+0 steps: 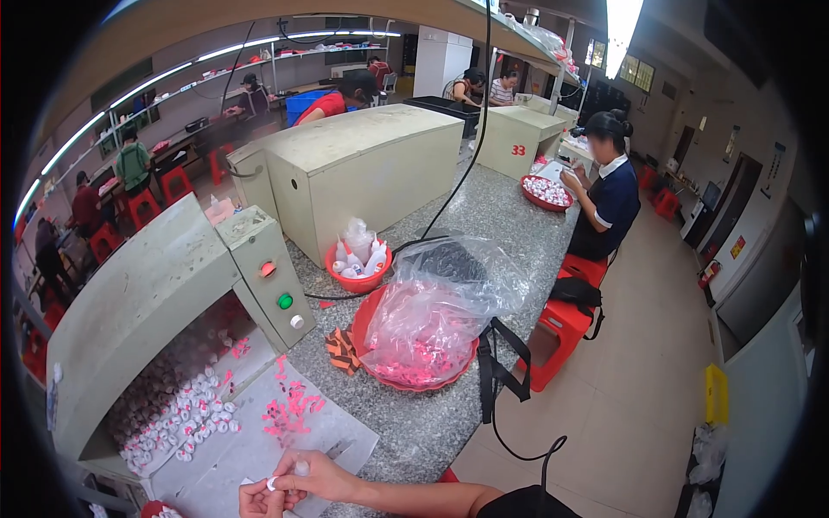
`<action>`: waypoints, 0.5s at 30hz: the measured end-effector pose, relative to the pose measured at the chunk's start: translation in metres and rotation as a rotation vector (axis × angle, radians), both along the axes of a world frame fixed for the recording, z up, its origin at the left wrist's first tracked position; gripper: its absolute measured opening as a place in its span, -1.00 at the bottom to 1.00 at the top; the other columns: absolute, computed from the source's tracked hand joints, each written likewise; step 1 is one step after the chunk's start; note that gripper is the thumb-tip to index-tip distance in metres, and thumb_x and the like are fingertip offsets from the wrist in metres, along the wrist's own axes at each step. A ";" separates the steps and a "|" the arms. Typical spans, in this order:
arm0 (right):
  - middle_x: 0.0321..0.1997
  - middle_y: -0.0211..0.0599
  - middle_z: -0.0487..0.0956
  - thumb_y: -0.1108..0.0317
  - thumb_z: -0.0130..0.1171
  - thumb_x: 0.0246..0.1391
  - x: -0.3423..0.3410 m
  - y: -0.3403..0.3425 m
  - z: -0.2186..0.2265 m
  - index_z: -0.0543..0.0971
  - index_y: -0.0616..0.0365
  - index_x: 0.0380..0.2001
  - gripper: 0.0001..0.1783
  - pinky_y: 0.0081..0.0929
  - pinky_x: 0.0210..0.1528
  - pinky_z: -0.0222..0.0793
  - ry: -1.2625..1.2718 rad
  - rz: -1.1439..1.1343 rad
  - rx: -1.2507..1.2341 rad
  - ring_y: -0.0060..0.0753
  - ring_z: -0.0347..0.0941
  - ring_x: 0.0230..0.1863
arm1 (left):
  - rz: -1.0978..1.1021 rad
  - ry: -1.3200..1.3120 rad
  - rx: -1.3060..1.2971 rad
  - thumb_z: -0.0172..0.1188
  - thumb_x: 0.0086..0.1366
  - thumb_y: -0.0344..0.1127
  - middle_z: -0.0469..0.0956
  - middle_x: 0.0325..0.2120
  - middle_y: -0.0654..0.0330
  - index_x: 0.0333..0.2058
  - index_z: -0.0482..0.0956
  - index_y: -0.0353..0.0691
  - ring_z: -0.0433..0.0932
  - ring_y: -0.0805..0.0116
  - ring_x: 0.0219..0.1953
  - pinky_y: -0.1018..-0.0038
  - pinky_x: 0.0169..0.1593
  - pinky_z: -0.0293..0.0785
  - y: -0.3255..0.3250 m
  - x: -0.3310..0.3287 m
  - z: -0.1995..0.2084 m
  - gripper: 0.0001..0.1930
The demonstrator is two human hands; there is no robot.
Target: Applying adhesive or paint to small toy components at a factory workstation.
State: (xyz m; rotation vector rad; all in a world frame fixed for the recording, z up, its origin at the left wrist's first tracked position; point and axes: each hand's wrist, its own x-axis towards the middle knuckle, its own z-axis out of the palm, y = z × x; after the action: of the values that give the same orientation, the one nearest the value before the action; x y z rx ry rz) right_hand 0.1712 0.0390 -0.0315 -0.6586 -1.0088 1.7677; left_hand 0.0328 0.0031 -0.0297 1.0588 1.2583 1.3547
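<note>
At the lower edge, my left hand and my right hand meet with their fingers closed on a small white piece. Something pale and translucent shows in the curl of my right hand; its kind is unclear. Under the hands lies a white sheet. Loose small pink pieces are scattered on it, just beyond my right hand. To the left, many small round white pieces with pink marks are heaped, running back into the opening of a grey-beige machine housing.
A red basin holds pink pieces under a clear plastic bag. Behind it stands a red bowl of white squeeze bottles. A black strap hangs over the table edge. A co-worker sits at the far right beside red stools.
</note>
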 end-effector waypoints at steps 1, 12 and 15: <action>-0.51 -0.47 0.42 0.34 0.13 -0.02 0.000 -0.001 0.000 0.40 0.21 -0.37 -0.80 -0.78 -0.60 0.19 -0.026 -0.009 0.005 -0.77 0.26 -0.59 | 0.003 -0.010 0.000 0.07 0.11 -0.54 0.50 -0.45 0.11 -0.28 0.42 -0.39 0.47 0.45 -0.47 0.60 -0.37 0.42 0.000 0.000 -0.001 -0.83; -0.51 -0.47 0.44 0.37 0.13 -0.04 0.004 -0.006 0.004 0.42 0.22 -0.36 -0.81 -0.78 -0.57 0.22 -0.046 0.010 -0.095 -0.75 0.31 -0.56 | 0.112 -0.086 0.013 0.08 0.06 -0.53 0.50 -0.57 0.13 -0.35 0.35 -0.35 0.51 0.44 -0.60 0.70 -0.58 0.36 -0.002 0.016 0.015 -0.85; -0.52 -0.41 0.46 0.39 0.14 -0.04 0.002 -0.005 0.014 0.42 0.24 -0.36 -0.81 -0.76 -0.54 0.27 -0.121 0.067 -0.135 -0.72 0.34 -0.55 | 0.103 -0.162 -0.083 0.13 0.00 -0.60 0.51 -0.47 0.07 -0.34 0.39 -0.37 0.53 0.37 -0.52 0.55 -0.41 0.50 -0.006 0.009 0.023 -0.80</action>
State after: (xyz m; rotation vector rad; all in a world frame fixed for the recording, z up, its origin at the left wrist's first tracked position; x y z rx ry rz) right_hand 0.1731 0.0341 -0.0172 -0.8339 -1.0089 1.8857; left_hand 0.0417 -0.0032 -0.0063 0.8199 1.2505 1.4237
